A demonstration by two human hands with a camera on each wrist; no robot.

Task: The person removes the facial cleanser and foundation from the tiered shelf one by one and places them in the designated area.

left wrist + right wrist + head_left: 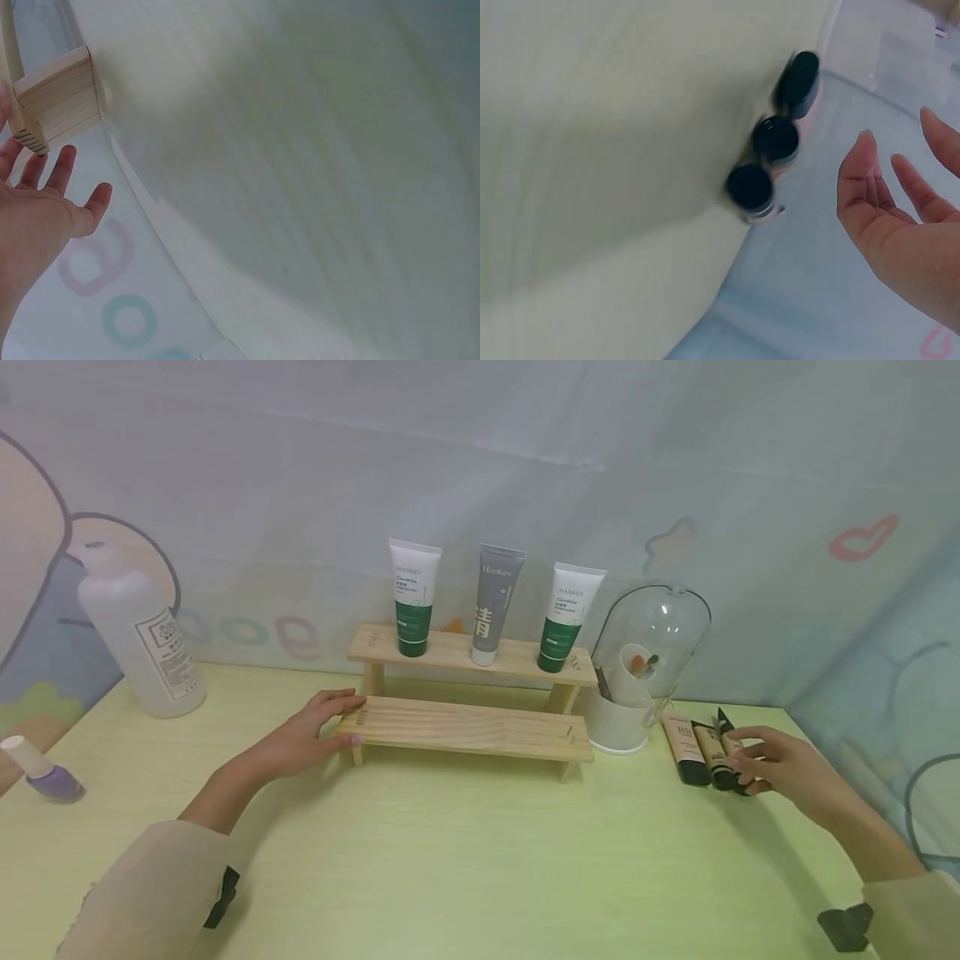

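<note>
My left hand point(303, 739) rests at the left end of the lower step of a two-tier wooden stand point(465, 727). In the left wrist view, its fingers point(61, 171) are spread, some touching the board's end. My right hand point(787, 772) hovers at three small tubes lying together at the right: a pinkish BB tube point(684, 747), a tan tube point(711, 752) and a partly hidden third. The right wrist view shows black caps point(776, 139) apart from the loosely bent fingers. A white-green tube point(415, 597), a grey tube point(497, 602) and another white-green tube point(570, 614) stand on the upper step.
A clear dome container point(648, 635) with a white base stands right of the stand, holding small items. At the left are a white pump bottle point(146, 639) and a purple nail polish bottle point(56, 781). A printed cloth point(465, 460) hangs behind the table.
</note>
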